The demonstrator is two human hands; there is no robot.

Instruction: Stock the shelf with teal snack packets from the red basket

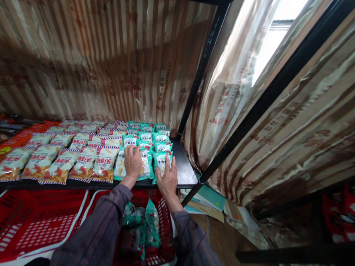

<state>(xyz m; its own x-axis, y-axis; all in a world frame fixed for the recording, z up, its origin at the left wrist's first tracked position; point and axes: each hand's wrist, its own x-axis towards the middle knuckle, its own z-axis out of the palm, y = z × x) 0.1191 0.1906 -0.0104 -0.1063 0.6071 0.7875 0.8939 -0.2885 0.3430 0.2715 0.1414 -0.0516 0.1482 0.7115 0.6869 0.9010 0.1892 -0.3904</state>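
My left hand [133, 162] lies on the front teal snack bags [120, 163], its fingers extended over them and not wrapped round any one. With thumb and fingers on its face and side, my right hand [169, 182] holds the teal snack bag [160, 159] at the right front corner of the row. Further teal bags [146, 136] stand in rows behind, leaning back on the black shelf [184, 169]. Below my forearms, a red basket [165, 232] has several teal bags [152, 223] in it, partly hidden by my left sleeve.
White snack bags with striped edges [79, 161] fill the shelf to the left, beside orange packs [1, 160]. Another red basket [30, 220] sits below left. A black post [257, 109] slants up at right. Papers [211, 197] lie below the shelf end; striped curtains [110, 56] hang behind.
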